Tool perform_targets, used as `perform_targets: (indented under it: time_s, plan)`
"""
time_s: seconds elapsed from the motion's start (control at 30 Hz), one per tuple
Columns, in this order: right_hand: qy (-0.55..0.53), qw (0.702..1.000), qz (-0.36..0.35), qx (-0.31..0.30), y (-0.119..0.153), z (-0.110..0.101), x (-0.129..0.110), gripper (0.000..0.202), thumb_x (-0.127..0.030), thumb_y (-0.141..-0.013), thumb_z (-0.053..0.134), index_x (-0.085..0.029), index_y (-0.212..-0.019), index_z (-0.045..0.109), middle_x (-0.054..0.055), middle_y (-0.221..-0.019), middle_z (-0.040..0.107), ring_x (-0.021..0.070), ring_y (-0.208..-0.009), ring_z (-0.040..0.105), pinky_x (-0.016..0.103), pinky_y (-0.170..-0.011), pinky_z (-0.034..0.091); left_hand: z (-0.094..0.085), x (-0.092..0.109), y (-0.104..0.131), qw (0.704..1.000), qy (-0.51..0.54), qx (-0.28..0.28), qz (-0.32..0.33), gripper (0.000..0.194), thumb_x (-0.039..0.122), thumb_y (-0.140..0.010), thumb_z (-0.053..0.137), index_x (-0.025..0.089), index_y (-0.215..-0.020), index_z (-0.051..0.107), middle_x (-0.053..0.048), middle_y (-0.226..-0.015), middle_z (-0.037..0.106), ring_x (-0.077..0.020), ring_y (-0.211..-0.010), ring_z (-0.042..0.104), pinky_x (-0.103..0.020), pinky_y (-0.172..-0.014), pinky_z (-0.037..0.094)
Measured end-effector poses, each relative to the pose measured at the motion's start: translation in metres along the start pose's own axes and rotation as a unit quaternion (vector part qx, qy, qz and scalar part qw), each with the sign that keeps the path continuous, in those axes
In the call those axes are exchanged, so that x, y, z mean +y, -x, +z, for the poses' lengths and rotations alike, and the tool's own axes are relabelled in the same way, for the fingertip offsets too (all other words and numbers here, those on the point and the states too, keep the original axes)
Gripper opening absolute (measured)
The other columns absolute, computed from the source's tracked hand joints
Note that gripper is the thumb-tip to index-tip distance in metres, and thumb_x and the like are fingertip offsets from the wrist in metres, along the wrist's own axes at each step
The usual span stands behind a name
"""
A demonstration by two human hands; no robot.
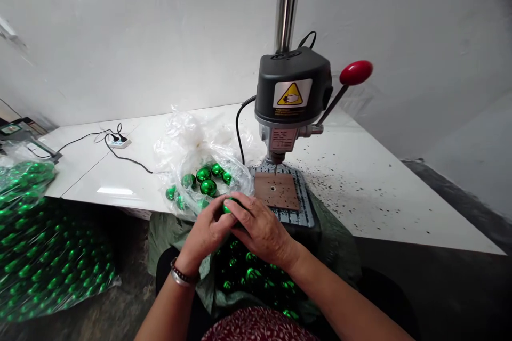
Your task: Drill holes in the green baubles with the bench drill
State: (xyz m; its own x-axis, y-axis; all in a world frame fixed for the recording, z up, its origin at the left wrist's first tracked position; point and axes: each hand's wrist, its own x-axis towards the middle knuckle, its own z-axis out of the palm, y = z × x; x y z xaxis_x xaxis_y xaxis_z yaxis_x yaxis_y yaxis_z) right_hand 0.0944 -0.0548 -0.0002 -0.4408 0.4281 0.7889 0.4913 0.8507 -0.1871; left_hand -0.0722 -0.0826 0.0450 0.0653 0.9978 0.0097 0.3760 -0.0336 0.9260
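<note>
Both my left hand [210, 226] and my right hand [262, 226] are closed around one shiny green ball [227, 206], which shows only in part between the fingers. Just beyond them, a clear plastic bag [182, 141] lies open on the table with several green balls [208, 187] in it. Right of my hands stands a drill press [294, 90], its bit above a brown board [276, 192] with a small hole. Below my hands, more green balls [252, 274] rest in a green cloth sack [208, 287] over my lap.
Dark chips [360, 197] are scattered over the white table [384, 170] right of the drill press. Its red-knobbed lever [356, 72] juts out to the right. A large bag of green balls [52, 256] stands at left. Cables run to a power strip [120, 142].
</note>
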Motion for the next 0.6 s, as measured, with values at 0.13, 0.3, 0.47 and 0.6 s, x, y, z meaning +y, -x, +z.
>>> perform_targets:
  time_s: [0.13,0.3,0.47,0.6]
  plan:
    - [-0.036,0.989,0.142,-0.023,0.02,-0.014,0.007,0.058,-0.042,-0.086,0.059,-0.014,-0.135,0.044,0.014,-0.124,0.061,0.0223,-0.115,0.061,0.036,-0.096,0.055,0.027,-0.015,0.001,0.994,0.065,-0.085,0.004,0.058,0.039,-0.082,0.063,0.017,-0.135,0.051,-0.011,-0.141,0.053,-0.0281,-0.13,0.048,-0.041,-0.113,0.035]
    - [-0.218,0.869,0.424,-0.137,0.025,-0.035,0.011,0.06,-0.057,-0.085,0.053,-0.019,-0.132,0.052,0.01,-0.125,0.062,0.0225,-0.114,0.062,0.037,-0.098,0.052,0.044,-0.027,-0.005,0.985,0.058,-0.149,0.06,0.07,0.029,-0.081,0.065,0.021,-0.145,0.038,-0.012,-0.147,0.046,-0.0267,-0.131,0.048,-0.041,-0.109,0.041]
    - [-0.268,0.847,0.441,-0.132,0.023,-0.048,0.023,0.057,-0.051,-0.088,0.047,-0.021,-0.137,0.051,0.008,-0.141,0.051,0.0214,-0.133,0.048,0.04,-0.115,0.038,0.059,-0.012,-0.025,0.995,-0.01,-0.089,0.052,0.062,0.033,-0.074,0.071,0.017,-0.131,0.051,-0.01,-0.129,0.06,-0.0253,-0.12,0.054,-0.04,-0.107,0.041]
    - [-0.244,0.829,0.494,-0.093,0.027,-0.056,0.038,0.056,-0.051,-0.091,0.039,-0.022,-0.138,0.048,0.009,-0.134,0.057,0.0192,-0.117,0.06,0.037,-0.102,0.048,0.072,0.001,-0.05,0.999,0.036,-0.026,-0.009,0.044,0.036,-0.075,0.069,0.017,-0.113,0.06,-0.005,-0.1,0.067,-0.0172,-0.086,0.062,-0.028,-0.079,0.051]
